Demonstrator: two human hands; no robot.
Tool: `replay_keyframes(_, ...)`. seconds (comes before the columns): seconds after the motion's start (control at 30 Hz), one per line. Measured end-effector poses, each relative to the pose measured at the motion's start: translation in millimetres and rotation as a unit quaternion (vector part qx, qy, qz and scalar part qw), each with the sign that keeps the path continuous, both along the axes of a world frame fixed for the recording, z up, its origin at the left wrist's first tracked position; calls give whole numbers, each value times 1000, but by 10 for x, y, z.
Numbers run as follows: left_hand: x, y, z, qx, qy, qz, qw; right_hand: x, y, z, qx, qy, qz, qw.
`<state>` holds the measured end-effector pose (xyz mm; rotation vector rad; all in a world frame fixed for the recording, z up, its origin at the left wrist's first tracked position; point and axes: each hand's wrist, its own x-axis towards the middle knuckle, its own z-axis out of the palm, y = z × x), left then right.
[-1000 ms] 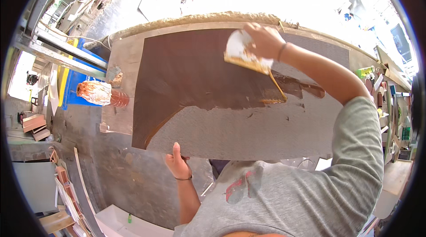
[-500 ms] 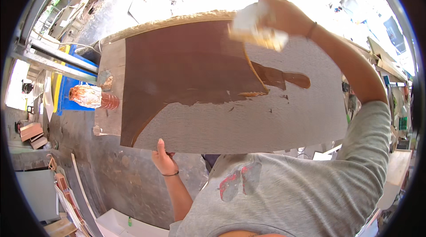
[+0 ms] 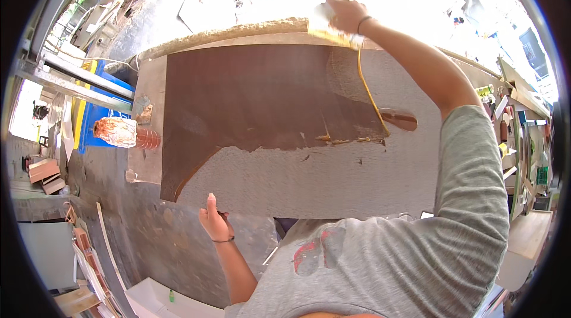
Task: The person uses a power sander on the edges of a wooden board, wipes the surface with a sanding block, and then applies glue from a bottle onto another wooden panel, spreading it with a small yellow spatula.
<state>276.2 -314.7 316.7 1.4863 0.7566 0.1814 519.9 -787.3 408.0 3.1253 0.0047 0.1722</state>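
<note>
A flat grey board (image 3: 309, 184) lies before me, with a glossy brown coating (image 3: 250, 98) over its left and far part. At the far edge my right hand (image 3: 348, 16) grips a pale spreader (image 3: 333, 35), blurred, its lower edge smeared yellow. A yellow-brown ridge of the coating runs from the spreader toward me, near a separate brown streak (image 3: 399, 120) on the right. My left hand (image 3: 215, 223) is at the board's near edge, thumb up and fingers curled. A small dark patch shows by those fingers; what they hold, if anything, I cannot make out.
A reddish bottle with a whitish, stained wrap (image 3: 116, 132) lies left of the board, beside a blue and yellow bin (image 3: 89, 113). A metal frame (image 3: 83, 86) stands there. Wood strips (image 3: 95, 264) lean at lower left; a white trough (image 3: 160, 297) is below. Shelves hold tools at right.
My right hand has drawn the spreader left along the far edge. The coating now reaches farther right, and its ridge has shifted right over part of the streak. My left hand is slightly lower in view.
</note>
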Motion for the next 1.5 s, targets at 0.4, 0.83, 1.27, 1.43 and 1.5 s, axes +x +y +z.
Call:
replay_keyframes(0.4,1,74,2,-58,-71,-121,988,-2089,-88,544,106,162,48,980)
replay_keyframes(0.83,14,-33,120,-52,-43,-90,994,-2395,-165,184,88,155,26,984)
replay_keyframes(1.27,50,14,64,-4,-9,-81,997,-279,-892,217,1,-118,-67,991)
replay_keyframes(1.43,-122,-171,99,-33,-34,-64,997,-1271,-513,1208,160,-81,-18,984)
replay_keyframes(1.5,-273,-539,245,-32,-58,10,998,-1739,-617,1167,198,33,-4,980)
